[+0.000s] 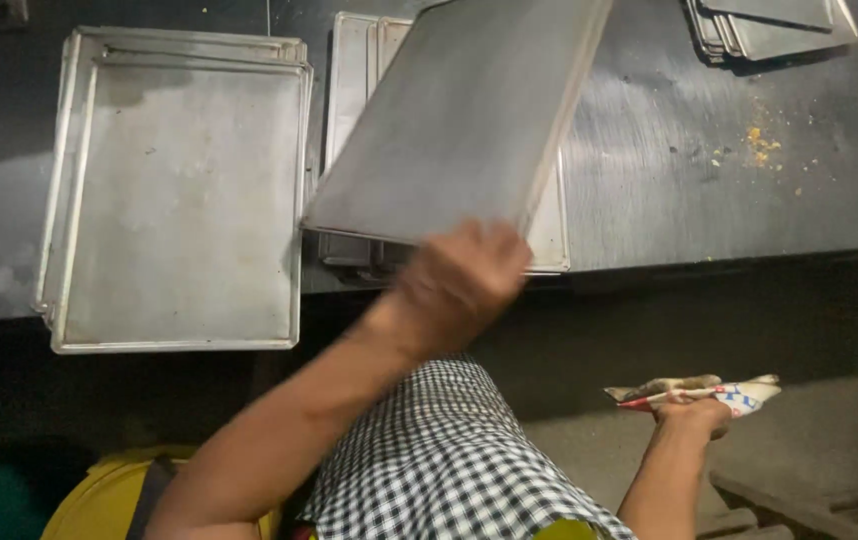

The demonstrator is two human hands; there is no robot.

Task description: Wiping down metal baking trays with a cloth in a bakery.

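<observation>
L hand (pixel 461 280) under tilted tray (pixel 459 120)

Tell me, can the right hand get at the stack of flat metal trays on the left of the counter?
Probably not as things stand: the right hand grips a crumpled cloth low at the side, and the left hand with its raised tray lies between it and that stack.

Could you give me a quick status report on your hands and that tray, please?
Left hand grips lifted tray, tilted above tray stack. Right hand holds crumpled cloth, off table. Nothing blocking.
</observation>
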